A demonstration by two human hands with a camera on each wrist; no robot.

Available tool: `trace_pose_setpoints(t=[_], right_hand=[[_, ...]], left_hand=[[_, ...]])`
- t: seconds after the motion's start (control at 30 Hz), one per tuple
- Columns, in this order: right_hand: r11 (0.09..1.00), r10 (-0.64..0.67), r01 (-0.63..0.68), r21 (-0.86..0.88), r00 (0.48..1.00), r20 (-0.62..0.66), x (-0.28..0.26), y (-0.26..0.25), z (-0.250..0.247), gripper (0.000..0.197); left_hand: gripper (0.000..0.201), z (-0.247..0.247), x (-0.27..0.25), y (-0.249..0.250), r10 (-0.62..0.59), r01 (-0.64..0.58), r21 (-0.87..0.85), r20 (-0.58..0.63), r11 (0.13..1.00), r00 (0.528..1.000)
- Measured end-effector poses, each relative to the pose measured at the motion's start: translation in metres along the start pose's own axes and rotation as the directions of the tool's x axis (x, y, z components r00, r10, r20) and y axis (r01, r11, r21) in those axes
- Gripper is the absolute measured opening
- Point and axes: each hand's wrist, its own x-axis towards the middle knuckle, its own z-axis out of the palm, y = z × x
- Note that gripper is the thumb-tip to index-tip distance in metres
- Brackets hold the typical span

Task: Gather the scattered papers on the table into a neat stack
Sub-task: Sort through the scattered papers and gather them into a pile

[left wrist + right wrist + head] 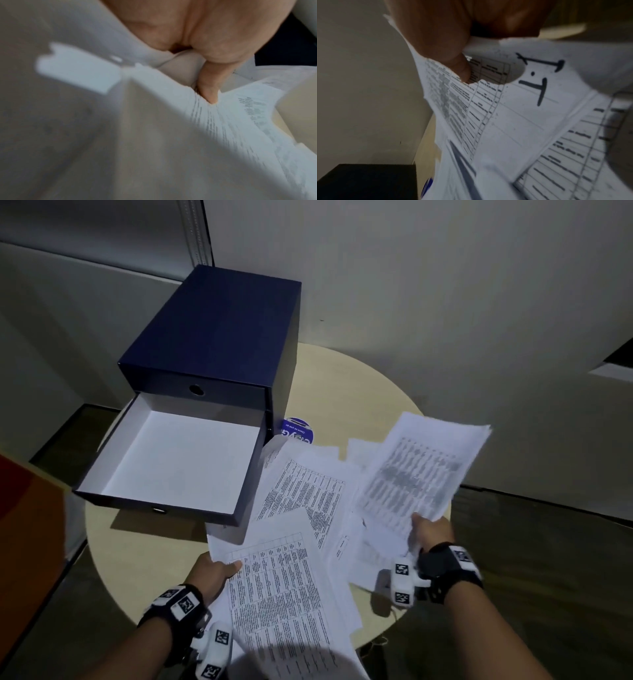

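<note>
Head view coverage is being given of white printed papers [305, 494] that are lying fanned and overlapping on the near right part of a round pale table [373, 381], each sheet being covered with ruled tables of small dark text. One bundle of sheets [416, 470] is being held tilted above the others by the right hand [431, 534], with the thumb on top at the bundle's near edge and the remaining fingers hidden beneath. In the right wrist view, the thumb [453, 59] is being shown pressed down on gridded sheets, one of which is carrying large handwritten marks. Another sheet [274, 583] is being pinched at its left edge by the left hand [212, 573], thumb over the paper; its near end is being cut off by the frame. In the left wrist view, one finger [211, 88] is being seen laid against blurred paper edges, and most of that picture is being lost to blur. A dark blue drawer box [219, 340] is standing at the table's far left, its lower drawer [178, 463] pulled out. A round blue sticker [298, 429] beside the box is being partly covered by the papers, and its lettering cannot be read.
</note>
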Motion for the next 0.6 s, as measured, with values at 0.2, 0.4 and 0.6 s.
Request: trace_pose_setpoints(t=[0.2,0.4,0.6], right_hand=[[0.966,-0.105,0.159,0.203,0.961,-0.256,-0.006,-0.071,-0.101,0.026],[0.788,-0.184,0.105,0.607,0.981,0.069,-0.044,-0.079,-0.093,0.027],[0.964,-0.248,0.264,-0.035,0.938,0.242,-0.053,0.026,-0.002,0.054]], left_hand=[[0.031,0.018,-0.004,0.008,0.070,-0.071,0.019,0.056,0.997,0.996],[0.043,0.040,-0.011,0.029,0.049,-0.050,0.087,0.019,0.995,0.999],[0.062,0.050,0.000,0.033,0.144,-0.157,0.052,0.196,0.986,0.970]])
